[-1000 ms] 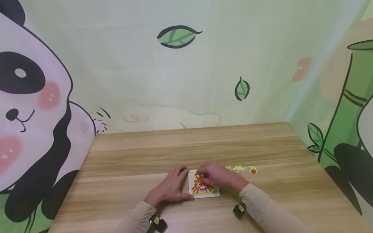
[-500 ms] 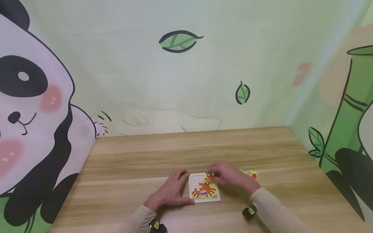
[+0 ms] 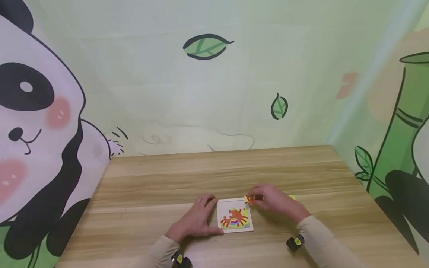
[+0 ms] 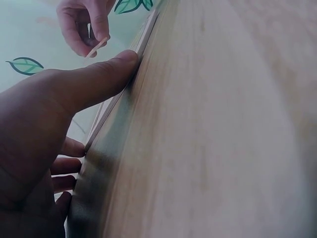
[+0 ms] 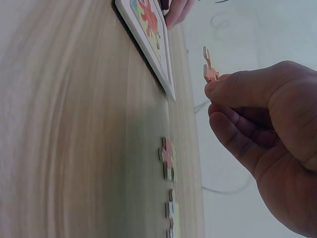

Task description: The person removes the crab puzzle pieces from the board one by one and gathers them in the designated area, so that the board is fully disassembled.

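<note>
A square white puzzle frame [image 3: 236,231] lies on the table, with joined pieces [image 3: 234,219] showing a red animal and a rainbow belly in its lower part. The upper left of its bed shows bare white. My left hand [image 3: 193,219] holds the frame's left side, the thumb [image 4: 106,74] at the near corner and the fingers toward the far corner. Just past the frame's far right corner, my right hand [image 3: 276,200] pinches a red and yellow puzzle piece [image 3: 248,200] between thumb and fingers. In the right wrist view that piece [image 5: 208,69] stands on edge, raised above the table.
Loose puzzle pieces [image 5: 168,158] lie in a row on the wooden table [image 3: 161,178] to the right of the frame, mostly hidden by my right hand in the head view. A printed wall cloth [image 3: 151,82] rises behind the table's far edge.
My right hand lifts the red and yellow piece away from the frame's upper area, moving right past its far corner. The left hand stays at the frame.
</note>
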{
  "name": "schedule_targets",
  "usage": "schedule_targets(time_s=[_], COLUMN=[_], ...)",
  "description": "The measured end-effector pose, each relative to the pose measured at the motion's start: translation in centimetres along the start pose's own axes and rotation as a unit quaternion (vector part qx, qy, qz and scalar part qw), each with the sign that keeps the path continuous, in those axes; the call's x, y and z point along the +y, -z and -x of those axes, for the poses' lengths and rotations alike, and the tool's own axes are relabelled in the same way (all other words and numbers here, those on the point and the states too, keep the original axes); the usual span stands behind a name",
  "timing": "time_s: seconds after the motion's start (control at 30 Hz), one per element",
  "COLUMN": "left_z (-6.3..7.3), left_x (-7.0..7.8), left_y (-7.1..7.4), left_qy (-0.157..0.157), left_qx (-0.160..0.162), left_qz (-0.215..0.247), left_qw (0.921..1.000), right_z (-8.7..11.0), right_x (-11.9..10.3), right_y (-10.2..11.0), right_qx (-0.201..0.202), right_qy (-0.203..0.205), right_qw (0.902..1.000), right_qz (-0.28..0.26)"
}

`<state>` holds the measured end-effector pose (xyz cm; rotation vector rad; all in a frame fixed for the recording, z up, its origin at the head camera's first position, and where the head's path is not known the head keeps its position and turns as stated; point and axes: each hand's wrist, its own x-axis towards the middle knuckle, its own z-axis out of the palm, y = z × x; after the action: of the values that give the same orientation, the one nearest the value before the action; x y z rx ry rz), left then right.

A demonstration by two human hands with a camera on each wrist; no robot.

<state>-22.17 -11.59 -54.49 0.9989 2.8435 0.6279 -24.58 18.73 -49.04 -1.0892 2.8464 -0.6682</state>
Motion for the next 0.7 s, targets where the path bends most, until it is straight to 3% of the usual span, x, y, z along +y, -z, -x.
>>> schedule_targets(time_s=[0.3,0.7], left_z=[-0.1,-0.1], left_x=[0.1,0.0], left_y=[0.1,-0.1], left_qy=[0.007,-0.006], left_qx=[-0.006,0.004], left_qz=[0.003,0.005], left_qw=[1.0000,1.0000], right_z=[1.1,3.0], right_x=[1.1,2.1], right_y=[0.6,0.1], right_qx=[0.000,0.020], right_qy=[-0.009,0.015], right_qw=[0.9997,0.9994], right_qz=[0.021,0.026])
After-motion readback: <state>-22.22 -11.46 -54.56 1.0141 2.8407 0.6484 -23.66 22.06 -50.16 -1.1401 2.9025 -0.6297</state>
